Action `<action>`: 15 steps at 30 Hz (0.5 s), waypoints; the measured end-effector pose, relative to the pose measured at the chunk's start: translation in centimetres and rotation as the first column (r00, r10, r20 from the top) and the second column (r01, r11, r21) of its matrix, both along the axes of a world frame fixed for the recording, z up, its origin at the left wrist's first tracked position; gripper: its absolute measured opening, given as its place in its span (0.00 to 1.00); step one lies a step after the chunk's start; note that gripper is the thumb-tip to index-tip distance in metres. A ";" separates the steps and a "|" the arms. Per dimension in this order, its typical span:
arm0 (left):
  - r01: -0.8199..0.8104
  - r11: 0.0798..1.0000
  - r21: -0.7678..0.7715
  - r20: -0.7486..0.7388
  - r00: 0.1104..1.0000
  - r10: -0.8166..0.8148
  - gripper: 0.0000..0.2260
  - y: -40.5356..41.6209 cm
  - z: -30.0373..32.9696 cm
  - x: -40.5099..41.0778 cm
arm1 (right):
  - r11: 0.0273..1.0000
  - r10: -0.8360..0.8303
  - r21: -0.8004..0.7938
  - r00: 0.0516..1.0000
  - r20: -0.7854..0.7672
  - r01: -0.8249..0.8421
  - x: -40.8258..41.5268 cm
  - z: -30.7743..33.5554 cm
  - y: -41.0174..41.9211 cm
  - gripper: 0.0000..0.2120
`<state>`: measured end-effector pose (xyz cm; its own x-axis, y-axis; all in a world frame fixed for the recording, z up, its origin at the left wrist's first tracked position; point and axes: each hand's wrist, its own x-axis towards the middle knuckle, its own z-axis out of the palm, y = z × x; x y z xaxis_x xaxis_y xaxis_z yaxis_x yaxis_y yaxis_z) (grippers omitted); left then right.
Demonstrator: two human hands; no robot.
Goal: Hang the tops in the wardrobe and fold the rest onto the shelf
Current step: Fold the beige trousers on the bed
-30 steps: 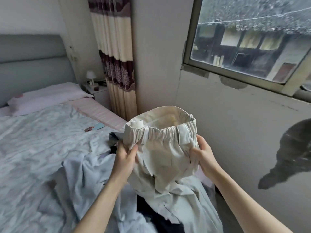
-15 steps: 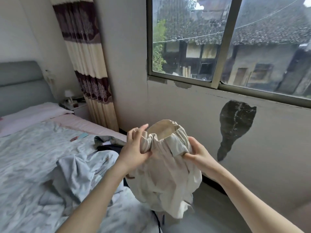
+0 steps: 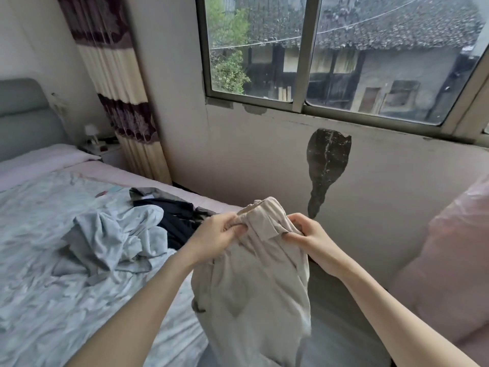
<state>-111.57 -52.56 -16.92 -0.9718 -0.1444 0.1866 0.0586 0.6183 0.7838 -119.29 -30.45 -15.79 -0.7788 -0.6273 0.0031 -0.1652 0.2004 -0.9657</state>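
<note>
Trousers [image 3: 254, 274], beige w/ elastic waist, hang in mid-air betw. both hands, over the bed [image 3: 53, 300] edge and the gap by the wall. Left hand [image 3: 217, 234] has fingers curled, bunching the waistband on its side; right hand [image 3: 304, 235] pinches the other side w/ thumb and curled fingers. Both closed on fabric, nothing else held.

Handling, as a guess: light, soft, floppy cloth, no stiffness, so legs dangle and twist on their own. Not slippery or fragile. Best hold is the gathered waistband at both side seams, pulled taut, then lay flat to fold, since these look like a shelf item, not a hanging top.

Vs 0.5 s ago: waistband was propped open like a ring, now it's squashed flat and hands sit closer together; left hand has gone from a loose fingertip hold to a full grip. View has swung right, more window, pink bundle [image 3: 449, 260] now in at right edge. Pale blue top [image 3: 116, 239] and dark clothes [image 3: 174, 221] lie on bed as before
</note>
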 end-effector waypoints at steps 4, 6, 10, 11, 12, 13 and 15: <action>0.031 0.983 0.183 -0.185 0.983 0.003 0.08 1.7 4.6 2.1 | 0.998 0.069 0.000 0.996 0.063 -0.069 0.9 0.3 1.5 0.07; 0.099 0.975 0.200 -0.221 0.974 -0.053 0.09 2.1 6.7 3.6 | 1.000 -0.001 -0.030 0.999 0.041 0.002 1.5 0.7 0.9 0.06; 0.174 0.973 0.150 -0.186 0.972 -0.145 0.06 1.7 9.4 6.7 | 0.987 0.133 0.121 0.948 -0.288 -0.101 2.4 2.5 -1.6 0.36; 0.174 0.979 0.110 -0.160 0.975 -0.155 0.05 1.6 9.5 7.4 | 0.967 0.231 0.181 0.923 -0.307 -0.182 2.8 3.0 -2.5 0.39; 0.167 0.985 0.053 -0.130 0.979 -0.159 0.04 1.2 9.8 8.6 | 0.937 0.327 0.235 0.889 -0.321 -0.260 3.6 3.5 -3.7 0.40; 0.174 0.985 0.009 -0.114 0.979 -0.172 0.01 0.8 9.9 9.3 | 0.902 0.412 0.282 0.849 -0.331 -0.328 4.1 3.7 -4.6 0.38; 0.181 0.982 -0.049 -0.112 0.976 -0.185 0.03 -0.2 10.4 11.2 | 0.832 0.538 0.358 0.775 -0.332 -0.424 5.3 3.9 -6.9 0.30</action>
